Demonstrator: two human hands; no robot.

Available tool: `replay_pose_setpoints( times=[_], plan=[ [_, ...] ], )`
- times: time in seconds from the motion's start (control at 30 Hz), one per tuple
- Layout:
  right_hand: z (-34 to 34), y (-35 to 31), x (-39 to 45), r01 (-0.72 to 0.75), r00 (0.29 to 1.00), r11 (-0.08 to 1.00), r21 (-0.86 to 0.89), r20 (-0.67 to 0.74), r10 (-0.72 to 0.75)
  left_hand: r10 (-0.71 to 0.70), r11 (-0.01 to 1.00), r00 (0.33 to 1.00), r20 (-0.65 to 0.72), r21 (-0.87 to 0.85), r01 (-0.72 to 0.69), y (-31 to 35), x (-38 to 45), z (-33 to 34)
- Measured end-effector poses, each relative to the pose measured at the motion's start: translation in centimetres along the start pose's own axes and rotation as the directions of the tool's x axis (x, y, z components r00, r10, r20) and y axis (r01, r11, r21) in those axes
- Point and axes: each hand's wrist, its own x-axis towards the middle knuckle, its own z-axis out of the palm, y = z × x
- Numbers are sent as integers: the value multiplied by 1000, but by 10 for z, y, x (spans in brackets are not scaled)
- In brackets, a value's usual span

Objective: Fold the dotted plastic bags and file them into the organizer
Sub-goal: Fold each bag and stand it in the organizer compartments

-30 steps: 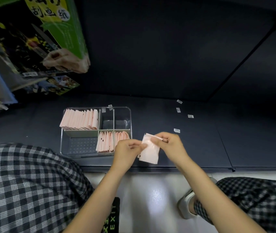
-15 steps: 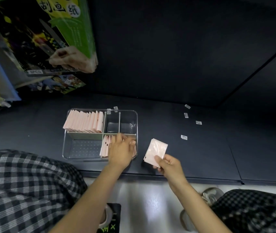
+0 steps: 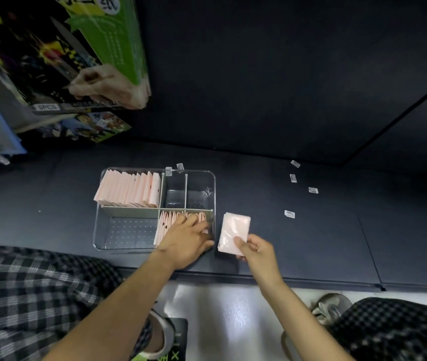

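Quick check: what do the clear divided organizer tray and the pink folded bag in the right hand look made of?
Clear divided organizer tray: likely rigid acrylic-type plastic, glossy; the dark shelf shows through its walls. Pink folded bag in the right hand: apparently thin plastic film, faintly shiny, with soft creases.

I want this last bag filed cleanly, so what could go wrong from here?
The near right compartment looks almost full: the left hand presses on its filed bags, so they may spring back and close the gap. The right hand pinches only a corner of the folded bag, which might unfold. Pushing could slide the clear organizer.
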Motion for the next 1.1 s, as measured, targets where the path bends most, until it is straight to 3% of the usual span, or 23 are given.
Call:
replay_pose_setpoints(
  times=[0.17, 0.27, 0.43, 0.63, 0.8, 0.87, 1.0, 1.1],
  plan=[
    [30, -8, 26, 95, 994, 952, -292, -14, -104, -30, 1000, 999, 41, 5, 30, -5, -7, 2],
    [41, -7, 33, 115, 985, 837, -535, -46, -165, -24, 999, 1000, -5, 27, 25, -7, -11, 0],
    [53, -9, 32, 143, 970, 596, -791, -8, -243, -70, 998, 995, 70, 1, 70, -9, -10, 2],
    [66, -5, 30, 101, 968, 480, -872, -26, -251, -71, 997, 995, 67, -31, 73, -8, -12, 4],
    [78, -3, 33, 159, 970, 375, -913, 74, -231, -96, 986, 995, -23, -136, 92, -6, -17, 1],
    [76, -1, 32, 169, 970, 389, -906, 82, -230, -130, 969, 986, -108, -223, 104, -5, -22, -2],
    [71, 2, 31, 179, 965, 385, -906, 85, -248, -312, 919, 908, -280, -332, 213, 0, -31, -6],
    [70, 2, 34, 154, 968, 353, -923, 69, -243, -584, 781, 760, -286, -453, 429, 2, -40, -3]
  ],
)
